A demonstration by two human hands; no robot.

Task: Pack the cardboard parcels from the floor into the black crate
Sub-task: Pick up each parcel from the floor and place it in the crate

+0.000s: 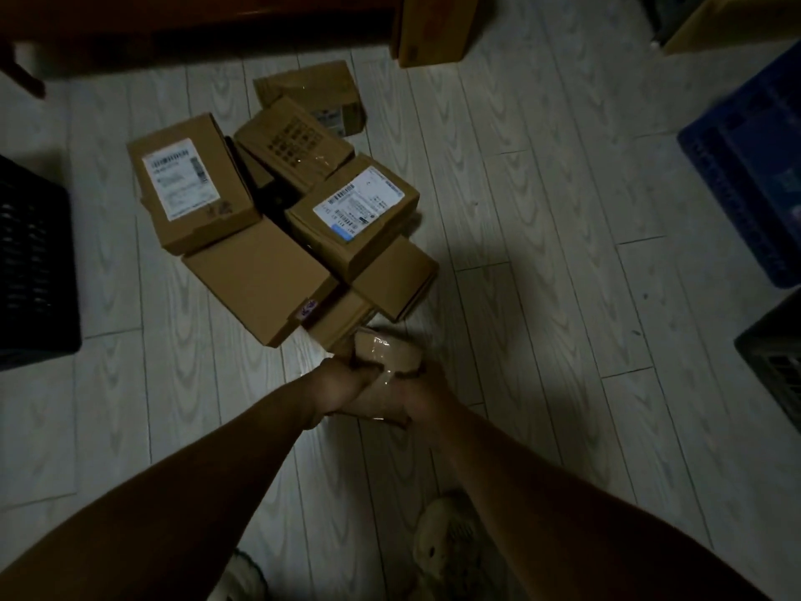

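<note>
A small taped cardboard parcel (387, 375) is lifted just above the floor at the near edge of the pile. My left hand (342, 383) grips its left side and my right hand (427, 392) grips its right side. Behind it, several cardboard parcels lie heaped on the pale plank floor: one with a white label (190, 193), another labelled one (355, 210), a plain one (260, 284). The black crate (30, 262) stands at the left edge, well away from both hands; its inside is too dark to see.
A blue crate (745, 175) stands at the right, a dark crate (776, 357) below it. A tall cardboard box (433, 28) and dark wooden furniture (195, 23) line the far side. My slippers (450, 544) show at the bottom.
</note>
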